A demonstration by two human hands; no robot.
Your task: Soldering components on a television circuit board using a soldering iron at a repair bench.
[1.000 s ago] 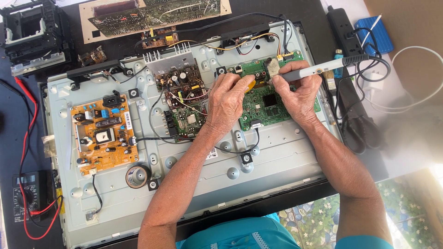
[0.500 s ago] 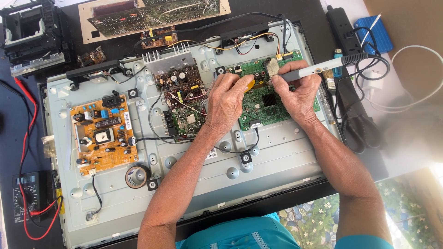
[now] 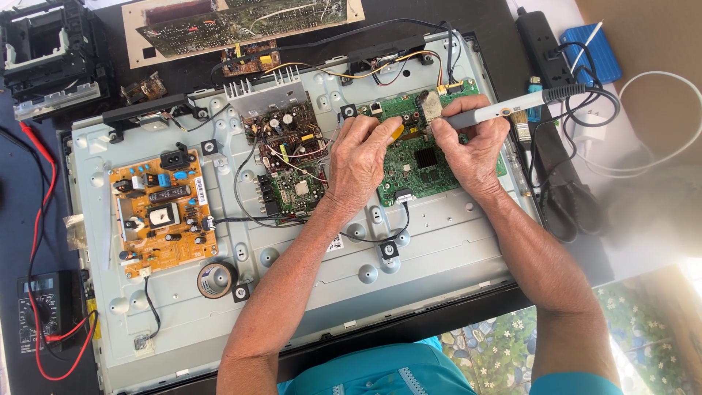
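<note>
Fingers of the right hand (image 3: 472, 146) pinch a grey soldering iron (image 3: 512, 104) like a pen, tip down on the green circuit board (image 3: 431, 164) near the metal chassis's (image 3: 439, 249) upper right corner. Left hand (image 3: 362, 157) curls on the board, steadying something yellowish. I'd keep both wrists braced, tip clear of nearby wires.

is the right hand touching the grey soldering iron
Touching. The head view shows the right hand wrapped around the grey soldering iron, its fingers closed over the handle above the green circuit board.
</note>
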